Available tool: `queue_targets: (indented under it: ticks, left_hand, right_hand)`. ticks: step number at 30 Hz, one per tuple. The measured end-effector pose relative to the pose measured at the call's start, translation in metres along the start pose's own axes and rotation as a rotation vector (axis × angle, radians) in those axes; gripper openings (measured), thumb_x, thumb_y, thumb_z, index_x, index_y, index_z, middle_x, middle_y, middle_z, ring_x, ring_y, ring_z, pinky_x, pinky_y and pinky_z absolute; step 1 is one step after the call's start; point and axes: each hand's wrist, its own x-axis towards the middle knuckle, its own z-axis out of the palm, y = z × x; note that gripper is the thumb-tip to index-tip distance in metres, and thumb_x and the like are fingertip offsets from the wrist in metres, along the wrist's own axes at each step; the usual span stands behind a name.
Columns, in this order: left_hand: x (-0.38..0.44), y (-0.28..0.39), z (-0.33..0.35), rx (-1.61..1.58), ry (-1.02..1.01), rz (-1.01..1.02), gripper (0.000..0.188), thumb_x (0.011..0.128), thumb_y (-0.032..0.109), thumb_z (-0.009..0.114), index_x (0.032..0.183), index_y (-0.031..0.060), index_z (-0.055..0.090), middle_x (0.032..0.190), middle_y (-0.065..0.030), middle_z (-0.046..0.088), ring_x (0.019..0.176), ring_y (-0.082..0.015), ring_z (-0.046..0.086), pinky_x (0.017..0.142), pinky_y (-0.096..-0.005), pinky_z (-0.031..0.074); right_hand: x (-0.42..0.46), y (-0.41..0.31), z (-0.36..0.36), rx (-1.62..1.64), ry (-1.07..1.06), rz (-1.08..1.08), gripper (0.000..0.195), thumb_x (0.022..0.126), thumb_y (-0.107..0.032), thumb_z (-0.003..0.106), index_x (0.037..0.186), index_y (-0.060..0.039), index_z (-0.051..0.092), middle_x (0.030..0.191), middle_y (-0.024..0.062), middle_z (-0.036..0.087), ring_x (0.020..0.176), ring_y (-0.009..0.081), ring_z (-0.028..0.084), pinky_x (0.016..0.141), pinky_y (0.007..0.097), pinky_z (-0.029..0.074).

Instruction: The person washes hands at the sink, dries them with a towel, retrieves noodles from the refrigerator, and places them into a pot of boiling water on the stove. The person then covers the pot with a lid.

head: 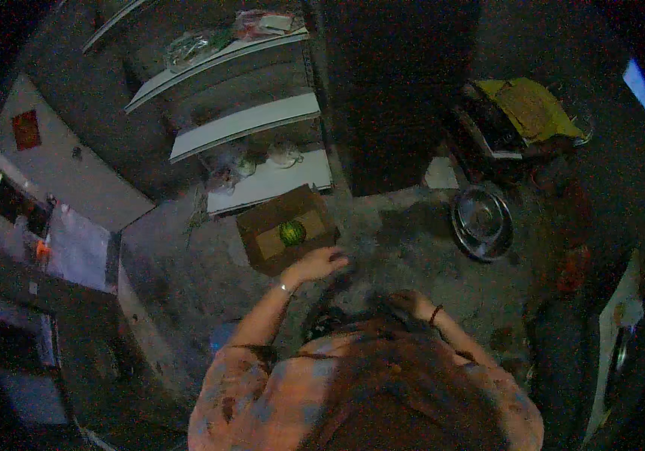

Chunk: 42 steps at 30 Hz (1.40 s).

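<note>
A cardboard box [255, 256] stands open on the floor ahead of me, left of the middle. In it lies a round green striped fruit [292, 233], which looks like a small watermelon. My left hand [319, 265] reaches past the box's near right corner, with its fingers towards the right; whether it touches the cardboard is unclear. Close to my lap, my right hand [410, 303] is blurred and dark, and anything in its fingers cannot be made out.
White shelves [269, 183] rise beyond the box, with plastic bags [286, 155] on them. Round metal basins [481, 222] sit on the concrete floor [418, 253] to the right. Behind them a yellow sack [531, 107] lies on a dark stack. The room is dim.
</note>
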Motion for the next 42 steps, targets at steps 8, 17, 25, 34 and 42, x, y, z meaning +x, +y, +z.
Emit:
queue_targets:
  ticks: [8,17,25,34,42]
  left_hand:
    - [0.197,0.026,-0.117,0.130,-0.008,0.065,0.079,0.088,0.057,0.049,0.142,0.0027,0.030,0.143,-0.0207,0.036,0.132,-0.0339,0.036,0.109,-0.0406,0.030]
    - [0.405,0.092,-0.245,-0.337,0.859,0.153,0.092,0.087,0.053,0.050,0.146,-0.0024,0.005,0.150,-0.0261,0.014,0.139,-0.0424,0.014,0.113,-0.0501,0.014]
    - [0.482,0.099,-0.282,-0.565,1.065,0.098,0.085,0.087,0.052,0.053,0.145,0.0011,0.018,0.150,-0.0219,0.018,0.139,-0.0385,0.017,0.112,-0.0483,0.018]
    - [0.483,0.077,-0.316,-0.350,1.240,0.055,0.074,0.083,0.054,0.057,0.132,0.0007,0.042,0.135,-0.0194,0.041,0.126,-0.0352,0.039,0.105,-0.0437,0.032]
    - [0.414,0.038,-0.244,-0.248,1.430,0.199,0.051,0.078,0.038,0.071,0.110,0.0025,0.053,0.105,-0.0157,0.054,0.100,-0.0323,0.052,0.086,-0.0425,0.041]
  right_hand:
    - [0.016,0.133,-0.030,0.239,0.132,0.084,0.039,0.091,-0.025,0.053,0.124,-0.0048,0.054,0.122,0.0134,0.060,0.111,0.0304,0.057,0.095,0.0371,0.044]
    - [-0.092,0.185,-0.101,0.212,0.182,0.652,0.036,0.091,-0.022,0.052,0.124,-0.0053,0.054,0.117,0.0119,0.062,0.102,0.0268,0.059,0.089,0.0360,0.045]
    - [-0.093,0.228,-0.165,0.284,0.194,0.726,0.036,0.093,-0.024,0.052,0.123,-0.0047,0.055,0.114,0.0108,0.063,0.097,0.0233,0.059,0.085,0.0352,0.046]
    - [0.016,0.296,-0.265,0.237,0.160,0.338,0.035,0.095,-0.027,0.051,0.121,-0.0040,0.056,0.111,0.0096,0.063,0.092,0.0193,0.060,0.080,0.0344,0.046]
    - [0.167,0.063,-0.362,0.095,0.273,0.128,0.032,0.094,-0.018,0.051,0.123,-0.0050,0.054,0.114,0.0104,0.063,0.103,0.0226,0.060,0.090,0.0329,0.046]
